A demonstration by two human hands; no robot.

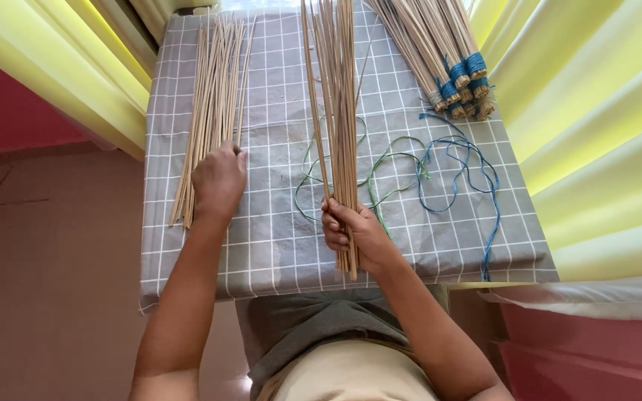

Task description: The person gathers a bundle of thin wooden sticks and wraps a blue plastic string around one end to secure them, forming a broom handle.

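Hands first: right hand (354, 234) clamped around the lower end of a held bundle of sticks (338, 111), near the front edge of the table; left hand (219, 178) lies knuckles-up on the loose pile of sticks (213, 96), fingers curled down onto the near ends, though whether it grips any stick cannot be told from this angle. Hands stand well apart, left one farther out over the table, right one closer to the body. Table (269, 245): covered in a grey cloth with a white grid, flanked by yellow curtains (596, 134) on both sides, reddish floor (46, 245) below at left. Held bundle: thin pale sticks, long axis running straight away from the person, tips passing out of the top of the view. Loose pile: same kind of stick, lying flat on the left part of the cloth, long axis also running away from the person, slightly fanned; it lies directly under and beyond the left hand, well to the left of the right hand, so the left hand is the nearer one. Tied bundles (447, 52): several finished sheaves at the far right corner, ends bound in blue cord. Loose cords (440, 174): green and blue strands strewn in loops right of the held bundle, one blue end trailing off the front edge.
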